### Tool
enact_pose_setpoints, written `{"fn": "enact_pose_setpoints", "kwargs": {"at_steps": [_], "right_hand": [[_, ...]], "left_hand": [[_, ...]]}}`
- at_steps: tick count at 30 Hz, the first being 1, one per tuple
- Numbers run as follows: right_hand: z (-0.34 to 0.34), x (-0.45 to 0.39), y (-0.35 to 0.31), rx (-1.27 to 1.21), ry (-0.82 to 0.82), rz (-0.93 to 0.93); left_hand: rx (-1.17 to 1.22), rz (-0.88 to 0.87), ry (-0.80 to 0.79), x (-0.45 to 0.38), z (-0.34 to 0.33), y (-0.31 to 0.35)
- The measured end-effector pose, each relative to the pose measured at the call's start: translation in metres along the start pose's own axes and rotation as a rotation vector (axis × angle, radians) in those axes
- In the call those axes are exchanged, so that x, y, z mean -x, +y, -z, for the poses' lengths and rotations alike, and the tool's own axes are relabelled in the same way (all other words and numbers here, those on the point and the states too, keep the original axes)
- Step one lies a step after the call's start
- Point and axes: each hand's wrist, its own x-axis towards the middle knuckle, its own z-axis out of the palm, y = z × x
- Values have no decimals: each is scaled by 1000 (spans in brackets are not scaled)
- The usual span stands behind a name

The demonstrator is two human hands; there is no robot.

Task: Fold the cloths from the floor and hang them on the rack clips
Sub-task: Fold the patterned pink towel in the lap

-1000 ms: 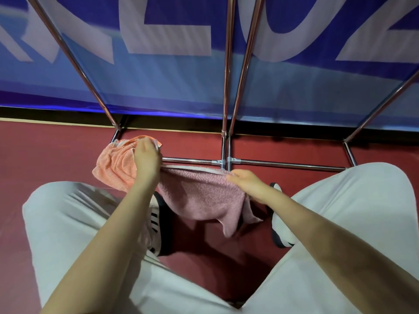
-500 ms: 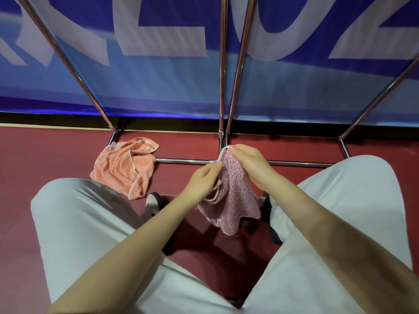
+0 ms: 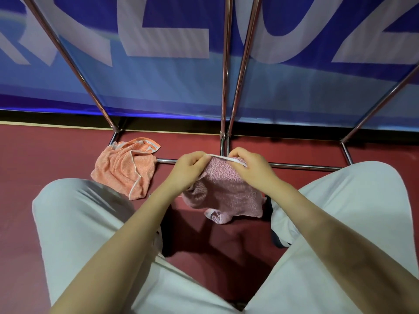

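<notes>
The pink cloth (image 3: 223, 189) hung above the red floor (image 3: 45, 159) between the person's knees, its white-trimmed top edge pinched in the grip of both the left hand (image 3: 188, 169) and right hand (image 3: 251, 168), while the orange cloth (image 3: 127, 166) lay crumpled beside the rack (image 3: 224, 87).

Pink cloth (image 3: 223, 191) held up, hanging bunched; orange cloth (image 3: 127, 169) crumpled on floor beside rack (image 3: 223, 87).

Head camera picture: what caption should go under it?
Both hands pinch a pink cloth; orange cloth lies crumpled.
</notes>
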Motion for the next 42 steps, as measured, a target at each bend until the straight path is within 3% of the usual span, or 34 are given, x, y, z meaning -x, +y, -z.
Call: {"fn": "enact_pose_setpoints", "kwargs": {"at_steps": [3, 12, 22, 26, 33, 38, 42], "right_hand": [[-7, 2, 5, 79, -53, 52], [-33, 7, 16, 145, -274, -114], [-37, 6, 23, -63, -271, -288], [-33, 7, 13, -219, -175, -270], [-16, 6, -17, -369, 78, -37], [-5, 8, -23, -403, 110, 11], [-2, 6, -25, -359, 98, -8]], "left_hand": [[56, -36, 66, 2, 6, 2], [150, -140, 272, 15, 24, 6], [395, 123, 610, 7, 64, -17], [272, 226, 612, -5, 61, -41], [182, 413, 604, -12, 50, -70], [137, 365, 564, -16, 48, -63], [52, 260, 360, -15, 38, -47]]}}
